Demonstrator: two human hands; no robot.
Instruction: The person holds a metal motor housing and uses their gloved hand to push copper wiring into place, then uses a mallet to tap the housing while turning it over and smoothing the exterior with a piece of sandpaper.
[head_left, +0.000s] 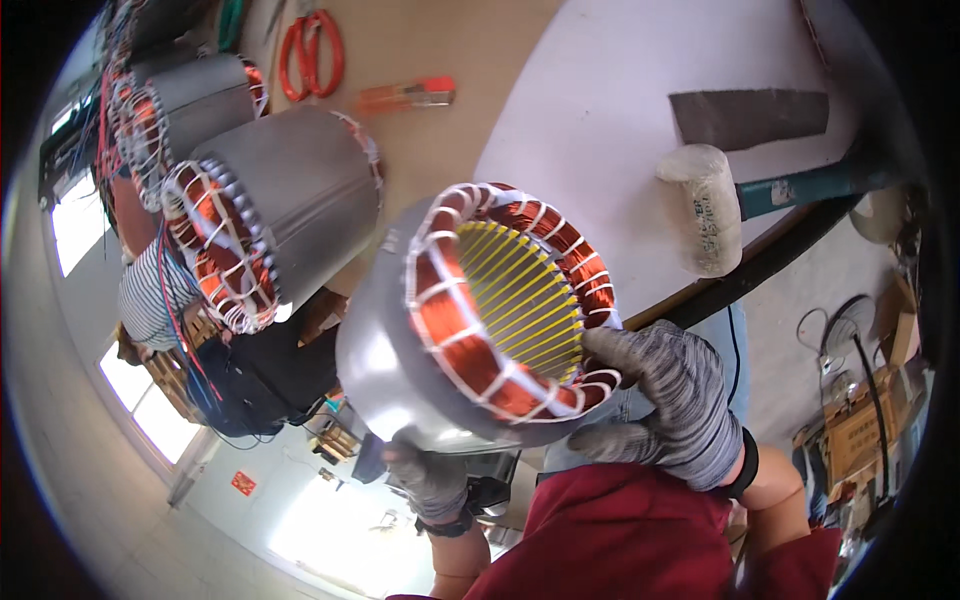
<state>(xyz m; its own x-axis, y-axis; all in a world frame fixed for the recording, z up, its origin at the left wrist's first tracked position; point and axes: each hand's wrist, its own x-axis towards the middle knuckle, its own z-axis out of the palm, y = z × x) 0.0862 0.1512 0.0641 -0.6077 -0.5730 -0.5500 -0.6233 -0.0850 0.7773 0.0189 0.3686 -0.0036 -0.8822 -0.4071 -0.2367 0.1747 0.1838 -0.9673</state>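
Note:
A motor stator (372,372), a smooth silver cylinder, is tilted at the table edge with its open end toward me. Its copper winding ring (447,318) is laced with white cord, and yellow strips line the bore. My right hand (685,400), in a grey knitted glove, grips the near right rim; its upper fingers reach over the winding at the bore, the lower ones lie against the outside. My left hand (432,482), gloved too, presses on the casing from below at the near left. Part of its fingers is hidden by glare and the casing.
More wound stators (310,190) lie at the left with loose wires. Beyond are red-handled scissors (312,55) and an orange-handled tool (405,95). A white-headed mallet (698,210) and a dark flat strip (750,117) lie at right. A person in striped clothing (155,292) is at left.

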